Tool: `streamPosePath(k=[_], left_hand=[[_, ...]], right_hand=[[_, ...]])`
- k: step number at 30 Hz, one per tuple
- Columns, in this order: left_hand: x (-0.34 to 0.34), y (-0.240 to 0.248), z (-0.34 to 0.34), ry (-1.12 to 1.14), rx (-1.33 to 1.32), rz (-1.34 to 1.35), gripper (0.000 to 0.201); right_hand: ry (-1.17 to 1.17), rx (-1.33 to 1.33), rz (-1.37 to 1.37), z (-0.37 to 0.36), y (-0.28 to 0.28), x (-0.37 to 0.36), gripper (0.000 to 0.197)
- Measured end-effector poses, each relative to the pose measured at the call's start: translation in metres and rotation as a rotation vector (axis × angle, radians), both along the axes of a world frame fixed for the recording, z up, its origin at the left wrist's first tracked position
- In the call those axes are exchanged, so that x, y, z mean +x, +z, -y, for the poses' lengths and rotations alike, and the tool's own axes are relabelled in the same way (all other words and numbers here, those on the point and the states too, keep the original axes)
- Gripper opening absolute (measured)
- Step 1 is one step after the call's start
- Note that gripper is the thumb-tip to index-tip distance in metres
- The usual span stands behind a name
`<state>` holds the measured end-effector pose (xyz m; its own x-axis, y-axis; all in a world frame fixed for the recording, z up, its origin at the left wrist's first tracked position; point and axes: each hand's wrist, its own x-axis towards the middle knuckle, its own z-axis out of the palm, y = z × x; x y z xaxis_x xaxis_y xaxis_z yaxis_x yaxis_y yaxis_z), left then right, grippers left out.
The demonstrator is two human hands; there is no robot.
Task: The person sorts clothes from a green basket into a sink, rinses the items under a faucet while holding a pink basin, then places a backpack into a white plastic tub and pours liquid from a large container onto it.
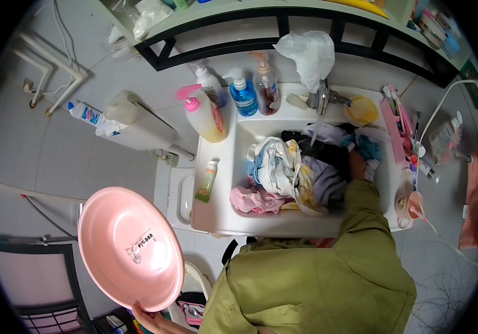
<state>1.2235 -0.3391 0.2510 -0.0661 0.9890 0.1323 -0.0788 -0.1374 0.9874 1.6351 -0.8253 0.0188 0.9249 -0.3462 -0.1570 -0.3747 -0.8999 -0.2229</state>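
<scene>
Laundry (275,164): is lying left of right hand (356,166), whose grip I can't tell.
Pink basin (111,234): left hand (150,320) is gripping its rim.

lt-grey tiled wall (93,36), blk-trimmed shelf (282,25), wht pipes (65,94), grn socket (474,84)

Fisheye head cam, L of a side-by-side pair, looks steeply down on the sink (216,211) from the wearer's side, i.e. over its front edge toward the back edge w/ the tap (321,101). Range is close, but the sink fits L edge to R edge w/ room either side. Wearer's shirt (311,278) fills lower ctr, nr the lens; the tub (122,239) shows large, lower L; the shelf (194,26) beyond the back edge is cropped up top, its bars bowed.
</scene>
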Motion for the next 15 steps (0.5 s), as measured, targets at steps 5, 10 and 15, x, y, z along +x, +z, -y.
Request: streamPosePath(k=[5, 10, 15], left_hand=[[-0.008, 0.000, -0.012, -0.005, -0.032, 0.008, 0.017], [-0.018, 0.002, -0.017, 0.052, -0.027, -0.006, 0.016], [-0.005, 0.004, -0.026, 0.024, -0.038, -0.005, 0.014]], right_hand=[[0.097, 0.049, 0.085, 0.065, -0.048, 0.007, 0.036], [0.088, 0.136, 0.295, -0.042, 0.092, -0.023, 0.029], [0.646, -0.229, 0.443, -0.134, 0.145, -0.089, 0.056]])
